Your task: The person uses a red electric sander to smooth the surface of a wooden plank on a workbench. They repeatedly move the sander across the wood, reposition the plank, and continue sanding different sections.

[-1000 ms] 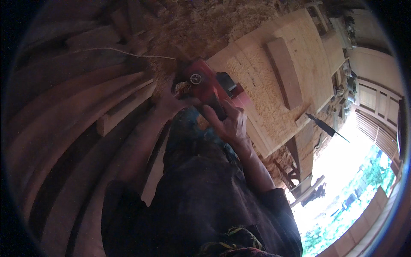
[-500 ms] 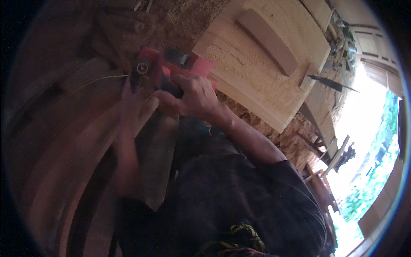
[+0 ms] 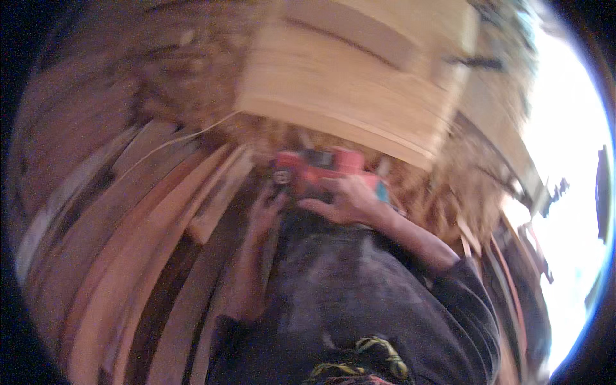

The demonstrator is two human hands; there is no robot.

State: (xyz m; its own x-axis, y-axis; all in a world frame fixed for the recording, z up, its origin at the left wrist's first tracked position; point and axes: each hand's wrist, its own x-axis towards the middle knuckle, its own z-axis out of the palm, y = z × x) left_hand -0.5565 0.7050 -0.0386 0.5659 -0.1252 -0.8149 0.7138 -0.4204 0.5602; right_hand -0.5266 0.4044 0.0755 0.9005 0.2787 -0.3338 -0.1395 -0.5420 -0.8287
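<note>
A red electric planer (image 3: 308, 170) with dark parts is held close in front of my body, over the shavings just short of the pale wooden board. My right hand (image 3: 350, 200) is closed round its dark handle, the thumb pointing left. At the planer's left end, beside a round knob-like part (image 3: 282, 176), my left hand (image 3: 264, 210) has its fingers up against the tool. Motion smears those fingers, and their grip shows only in part. The planer's underside is hidden.
Beyond the planer lies the wide pale board (image 3: 346, 96) with a curved wooden piece (image 3: 353, 29) on it. Long planks (image 3: 141, 256) fill the left side. A thin cord (image 3: 186, 136) crosses them. Wood shavings (image 3: 443, 192) cover the ground, and a dark pointed tool (image 3: 478, 63) lies at the right.
The planer, with my right hand on it, has come nearer my body and rightward in the view. My left hand has shifted with it. The whole view has turned.
</note>
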